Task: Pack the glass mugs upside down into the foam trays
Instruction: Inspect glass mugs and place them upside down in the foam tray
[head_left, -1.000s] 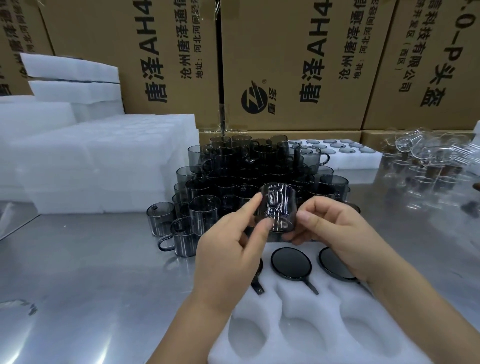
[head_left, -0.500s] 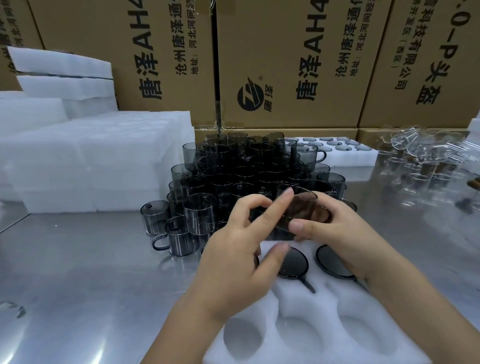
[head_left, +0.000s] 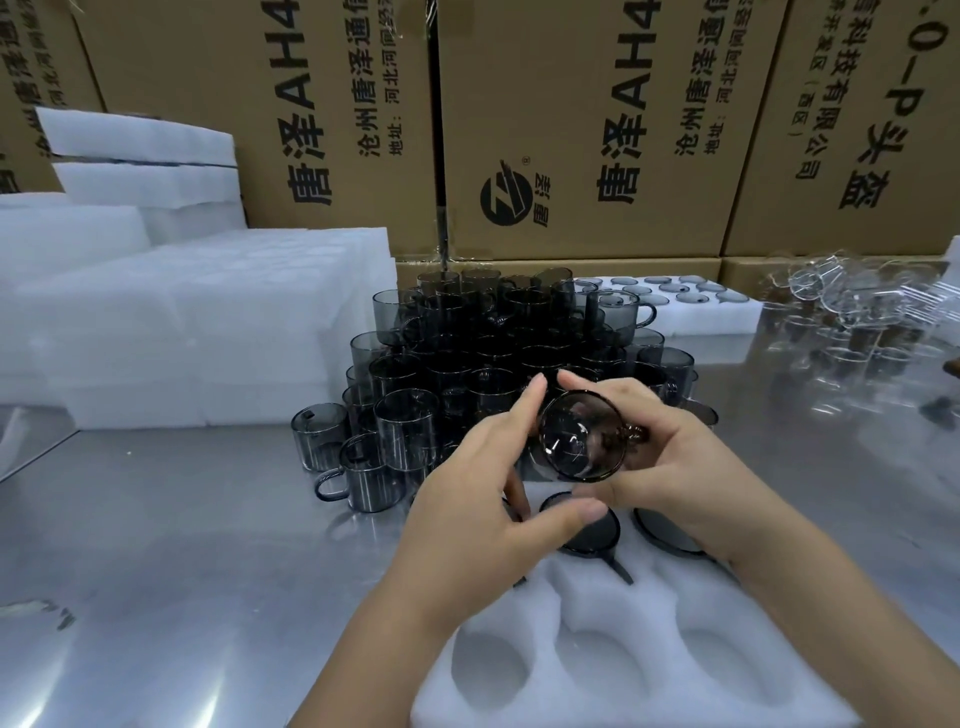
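I hold a smoky grey glass mug (head_left: 581, 441) tipped so its open mouth faces me, handle to the right. My right hand (head_left: 670, 467) grips it around the body and handle; my left hand (head_left: 478, 499) touches its rim with forefinger and thumb. Below lies a white foam tray (head_left: 613, 654) with round pockets. In its far row mugs stand upside down, dark bases up (head_left: 592, 532), partly hidden by my hands. The near row has three bare pockets. Behind, a stacked pile of grey mugs (head_left: 498, 343) stands on the metal table.
White foam trays (head_left: 197, 322) are stacked at the left. A filled foam tray (head_left: 691, 306) lies behind the pile. Clear glass mugs (head_left: 857, 322) crowd the right of the steel table (head_left: 182, 545). Cardboard boxes (head_left: 571, 130) wall the back.
The mug has turned in my hands from upright to tilted with its mouth toward me, and has come slightly lower and right. My left fingers have shifted onto the rim.
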